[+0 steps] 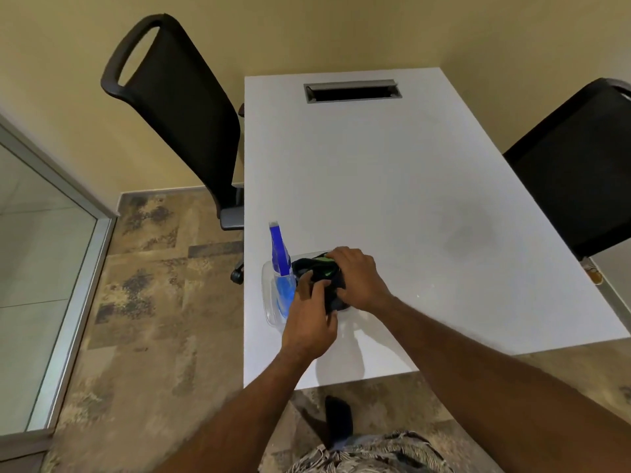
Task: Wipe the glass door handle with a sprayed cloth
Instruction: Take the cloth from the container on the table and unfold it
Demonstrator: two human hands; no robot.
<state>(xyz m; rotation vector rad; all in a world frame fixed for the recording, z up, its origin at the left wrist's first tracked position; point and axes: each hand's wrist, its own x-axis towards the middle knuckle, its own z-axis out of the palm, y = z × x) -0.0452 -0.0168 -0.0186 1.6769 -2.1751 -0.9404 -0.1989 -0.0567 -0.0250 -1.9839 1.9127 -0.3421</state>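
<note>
Both of your forearms reach forward and inward over the near edge of the white table [392,186], bare to the elbow, converging on a clear plastic tub [268,302] that sits near the table's near-left corner. Your left hand [309,322] comes in from below with its back to the camera, fingers curled and closed on the near side of a dark cloth [319,269] with a green patch. Your right hand [358,278] lies over the far and right side of the same cloth, wrist bent, fingers folded down onto it — both hands grip it, close together and nearly touching. The cloth sits bunched in the tub. A blue spray bottle [281,268] stands tilted in the tub's left part, just beside the cloth, its nozzle pointing up and away from you. One black chair [177,107] stands at the table's left side, another [577,172] at its right. A framed glass panel [37,254] fills the left edge; whether it carries the door handle cannot be told.
</note>
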